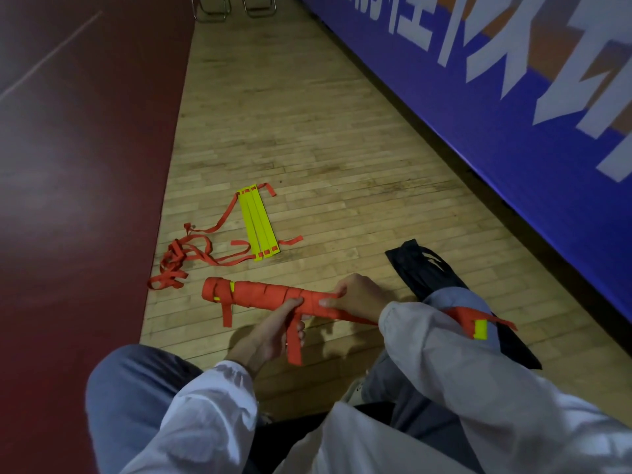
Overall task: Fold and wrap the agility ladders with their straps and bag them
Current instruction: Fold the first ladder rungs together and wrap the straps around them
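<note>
A ladder bundle (260,295), wound tight in orange strap with bits of yellow rung showing, lies across my lap just above the floor. My left hand (273,328) grips its underside, and a loose strap end (294,347) hangs down past the fingers. My right hand (359,297) is closed on the bundle's right part. The bundle's far end (478,325) sticks out behind my right forearm. A second ladder (258,222), yellow rungs stacked flat, lies on the floor ahead with its orange straps (184,261) loose in a tangle. A black bag (424,268) lies flat to the right.
I sit on a wooden floor (307,138). A dark red court surface (75,165) borders it on the left. A blue padded barrier (496,97) with white lettering runs along the right. Metal chair legs (236,8) stand at the far end.
</note>
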